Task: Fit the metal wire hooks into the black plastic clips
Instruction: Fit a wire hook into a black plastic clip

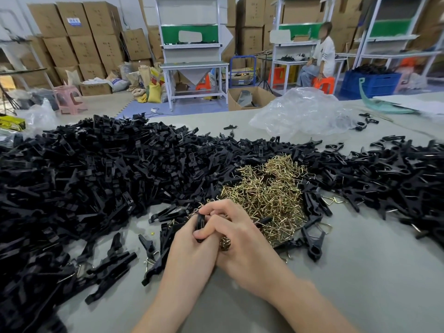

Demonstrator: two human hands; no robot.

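workshop table [360,272], l to r: loose clips [84,176] heaped; l. hand [189,253] curled round one clip [200,223], its long axis pointing up & away; r. hand [242,248] pressed against l., fingers bent over clip's top, wad of hooks [225,243] in palm. hook pile [266,195] just beyond, nearer r. hand. whether a hook is seated: can't tell.

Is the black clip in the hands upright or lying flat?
Upright: the black clip stands on end, held by the left hand and right hand.
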